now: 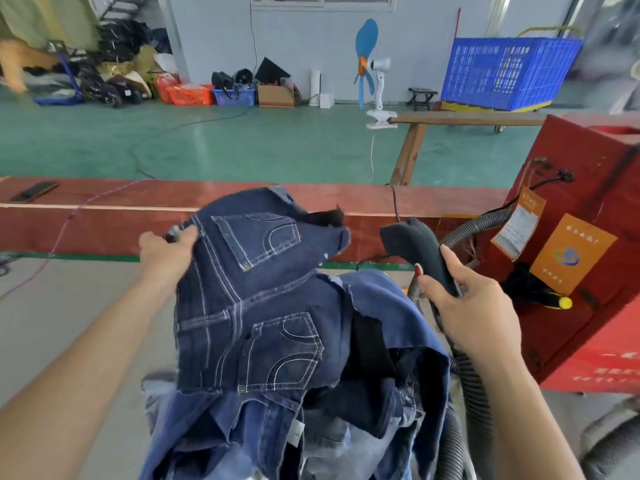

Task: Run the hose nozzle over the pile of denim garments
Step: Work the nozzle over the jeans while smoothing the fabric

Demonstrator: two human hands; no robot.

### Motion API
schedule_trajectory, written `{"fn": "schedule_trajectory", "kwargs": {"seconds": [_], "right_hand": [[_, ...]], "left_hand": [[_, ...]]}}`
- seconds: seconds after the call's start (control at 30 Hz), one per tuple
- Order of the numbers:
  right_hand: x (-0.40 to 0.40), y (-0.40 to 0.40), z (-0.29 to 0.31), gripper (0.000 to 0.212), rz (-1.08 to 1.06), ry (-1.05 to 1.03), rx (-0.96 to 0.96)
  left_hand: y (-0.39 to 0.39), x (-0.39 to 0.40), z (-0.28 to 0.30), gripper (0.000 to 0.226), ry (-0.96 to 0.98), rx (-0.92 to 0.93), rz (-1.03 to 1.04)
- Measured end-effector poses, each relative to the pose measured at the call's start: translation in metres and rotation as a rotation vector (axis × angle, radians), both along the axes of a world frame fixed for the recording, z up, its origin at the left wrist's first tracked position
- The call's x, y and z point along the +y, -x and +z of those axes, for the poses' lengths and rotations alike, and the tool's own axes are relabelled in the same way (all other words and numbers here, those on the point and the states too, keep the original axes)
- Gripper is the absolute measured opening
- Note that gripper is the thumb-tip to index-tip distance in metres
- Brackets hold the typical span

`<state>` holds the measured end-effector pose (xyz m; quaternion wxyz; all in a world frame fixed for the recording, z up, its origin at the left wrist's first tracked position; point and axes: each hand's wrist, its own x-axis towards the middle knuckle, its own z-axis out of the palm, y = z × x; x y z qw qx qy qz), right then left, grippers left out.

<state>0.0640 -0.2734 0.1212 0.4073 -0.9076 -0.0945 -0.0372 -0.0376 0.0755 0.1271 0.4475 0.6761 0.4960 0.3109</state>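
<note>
L hand [165,250]: gripping edge of top denim piece [256,289], lifting it off pile [311,410];
R hand [474,303]: gripping black nozzle [415,247], w/ hose [467,386] trailing below

A single view was provided, taken from a camera worn on the person's head. It was aimed forward and tilted down, so that both forearms were seen reaching in from the bottom edge. The left hand [166,252] and the right hand [474,306] were caught close to the lens, at mid-height of the picture, with the pile of denim garments [277,341] filling the lower centre between them. A wide angle was used: straight edges were bowed toward the borders. Beyond the red counter [104,220], the green floor [242,143] and the far wall [294,46] were taken in at a distance. No second view was supplied.
</note>
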Motion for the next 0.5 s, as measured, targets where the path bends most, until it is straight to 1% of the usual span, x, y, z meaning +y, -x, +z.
{"fn": "schedule_trajectory", "kwargs": {"seconds": [0.03, 0.07, 0.1, 0.13, 0.17, 0.2, 0.23, 0.27, 0.3, 0.37, 0.43, 0.5], "right_hand": [[0.001, 0.0, 0.0, 0.054, 0.005, 0.006, 0.007], [0.002, 0.0, 0.0, 0.055, 0.011, 0.014, 0.019], [0.003, 0.0, 0.0, 0.055, 0.016, 0.019, 0.029], [0.004, 0.0, 0.0, 0.055, 0.018, 0.02, 0.035], [0.004, 0.0, 0.0, 0.055, 0.019, 0.018, 0.038], [0.005, 0.001, 0.0, 0.055, 0.022, 0.016, 0.037], [0.005, 0.001, 0.0, 0.055, 0.024, 0.016, 0.037], [0.005, 0.002, 0.001, 0.054, 0.025, 0.017, 0.038], [0.005, 0.002, 0.001, 0.055, 0.026, 0.02, 0.041], [0.004, 0.003, 0.001, 0.056, 0.032, 0.028, 0.047], [0.003, 0.002, 0.0, 0.056, 0.035, 0.035, 0.045], [0.003, 0.001, 0.001, 0.055, 0.032, 0.042, 0.041]], "left_hand": [[-0.001, -0.002, -0.009, 0.066, -0.127, 0.147, 0.004], [0.001, -0.014, -0.022, 0.073, -0.255, 0.194, -0.064], [0.004, -0.03, -0.036, 0.071, -0.367, 0.193, -0.208], [0.009, -0.05, -0.051, 0.067, -0.411, 0.178, -0.409], [0.013, -0.069, -0.068, 0.066, -0.385, 0.189, -0.623], [0.017, -0.089, -0.082, 0.068, -0.341, 0.268, -0.803], [0.019, -0.104, -0.098, 0.072, -0.359, 0.384, -0.918], [0.02, -0.116, -0.111, 0.078, -0.432, 0.502, -0.943], [0.02, -0.124, -0.122, 0.086, -0.538, 0.563, -0.894], [0.016, -0.135, -0.128, 0.094, -0.671, 0.524, -0.736], [0.007, -0.136, -0.126, 0.093, -0.681, 0.459, -0.659], [-0.001, -0.135, -0.12, 0.088, -0.659, 0.477, -0.662]]}}
